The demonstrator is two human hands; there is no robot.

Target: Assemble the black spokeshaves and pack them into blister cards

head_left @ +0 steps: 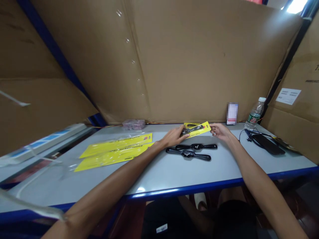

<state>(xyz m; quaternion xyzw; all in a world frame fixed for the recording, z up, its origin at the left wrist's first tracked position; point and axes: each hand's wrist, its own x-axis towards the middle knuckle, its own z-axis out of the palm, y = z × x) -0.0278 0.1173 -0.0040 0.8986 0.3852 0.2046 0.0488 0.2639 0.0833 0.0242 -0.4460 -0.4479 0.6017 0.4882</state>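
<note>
My left hand (174,135) is closed on the left end of a yellow carded pack (199,131) with a black spokeshave under clear plastic. My right hand (220,131) is at the pack's right end, fingers curled, fingertips at the card's edge near its hang hole. Another yellow pack (188,124) lies behind, mostly hidden by the held one. Two loose black spokeshaves, a rear one (196,146) and a front one (188,154), lie side by side on the table in front of my hands. Left of my forearm lie yellow cards (112,157) in clear plastic, partly overlapping.
A clear plastic box (134,124) stands at the back of the grey table (159,182). On the right are a phone-like upright object (232,114), a water bottle (254,114) and a black phone (268,144) with cables. A power strip (50,141) runs along the left; cardboard walls enclose the back.
</note>
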